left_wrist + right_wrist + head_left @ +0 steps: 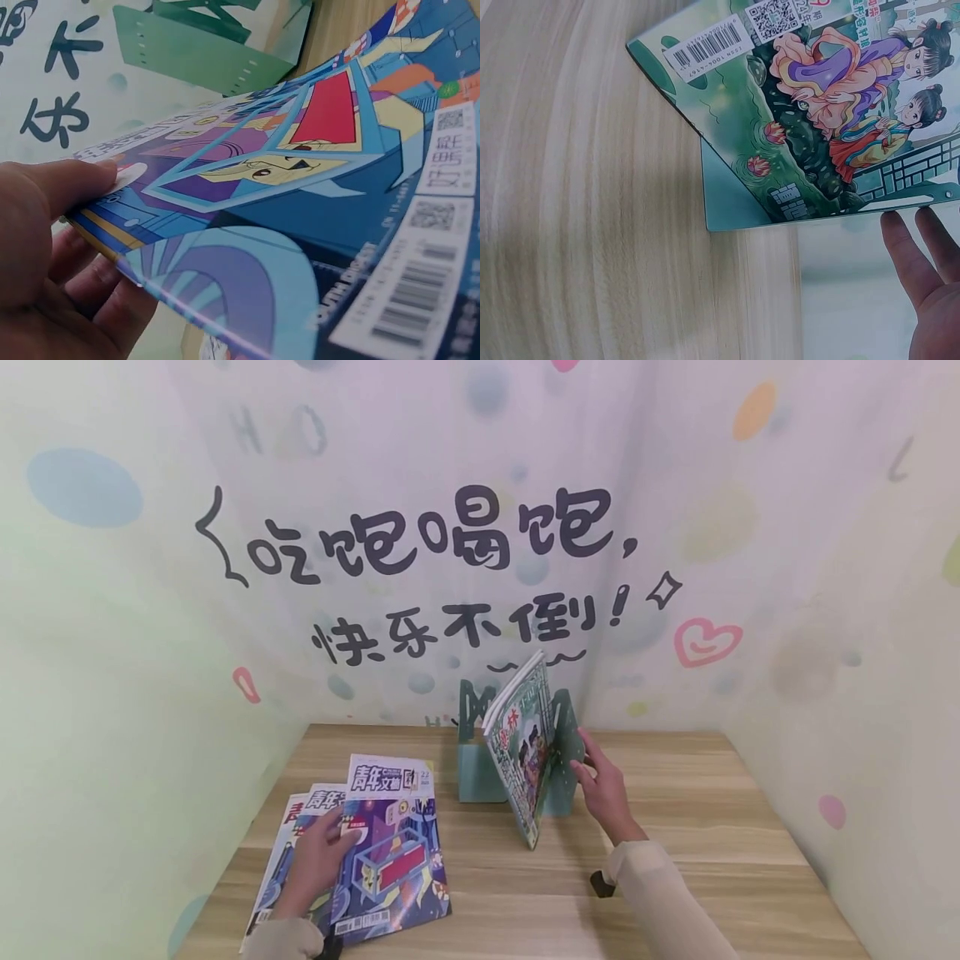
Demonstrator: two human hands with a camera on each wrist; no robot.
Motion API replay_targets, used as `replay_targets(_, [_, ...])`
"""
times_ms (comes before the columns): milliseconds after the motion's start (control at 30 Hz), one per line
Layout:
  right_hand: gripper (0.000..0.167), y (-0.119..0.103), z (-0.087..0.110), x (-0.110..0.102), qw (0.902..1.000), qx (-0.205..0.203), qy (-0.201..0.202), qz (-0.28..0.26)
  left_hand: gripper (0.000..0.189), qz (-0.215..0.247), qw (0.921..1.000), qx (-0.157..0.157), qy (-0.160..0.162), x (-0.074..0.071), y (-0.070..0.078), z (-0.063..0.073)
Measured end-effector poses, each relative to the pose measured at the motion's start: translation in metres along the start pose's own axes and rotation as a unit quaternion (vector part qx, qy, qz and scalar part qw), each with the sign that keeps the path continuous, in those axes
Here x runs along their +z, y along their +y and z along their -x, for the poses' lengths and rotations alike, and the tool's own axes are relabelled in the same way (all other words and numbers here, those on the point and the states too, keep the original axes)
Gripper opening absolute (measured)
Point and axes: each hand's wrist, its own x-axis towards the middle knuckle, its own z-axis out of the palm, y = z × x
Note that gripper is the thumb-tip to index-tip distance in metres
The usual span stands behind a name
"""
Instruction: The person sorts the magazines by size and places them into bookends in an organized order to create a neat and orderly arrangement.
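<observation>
My left hand (318,852) pinches the left edge of a purple-blue magazine (397,860), thumb on its cover and fingers beneath, as the left wrist view shows. Two similar magazines (300,818) lie partly under it and fan out to the left. At the back of the table stands a green bookend holder (480,772). Inside it, green-covered magazines (521,743) stand on edge, tilted, their front corner jutting out. My right hand (606,793) touches the holder's right panel with fairly straight fingers (911,255). Its thumb is out of sight in the right wrist view.
The wood-grain table (675,877) meets a patterned cloth wall (480,460) with black lettering just behind the holder. More cloth walls close in on the left and right sides. Dark wrist-worn devices sit at both cuffs.
</observation>
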Motion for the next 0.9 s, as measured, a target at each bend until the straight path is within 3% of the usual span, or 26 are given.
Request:
replay_targets(200, [0.062, 0.0, 0.001, -0.001, 1.0, -0.005, 0.0, 0.002, 0.06, 0.025, 0.9996, -0.014, 0.001, 0.002, 0.022, 0.007])
replay_targets(400, [0.062, 0.0, 0.001, 0.0, 1.0, -0.004, 0.001, -0.004, 0.058, 0.088, 0.9961, 0.004, 0.003, 0.007, 0.048, 0.017])
replay_targets(700, [0.061, -0.002, 0.001, 0.002, 1.0, 0.003, 0.003, -0.009, 0.058, 0.099, 0.9931, 0.056, 0.031, 0.012, 0.078, 0.033])
replay_targets(900, [0.06, -0.001, 0.0, 0.001, 0.9999, 0.012, 0.0, 0.0, 0.051, 0.15, 0.9843, 0.089, 0.028, 0.023, 0.09, 0.038])
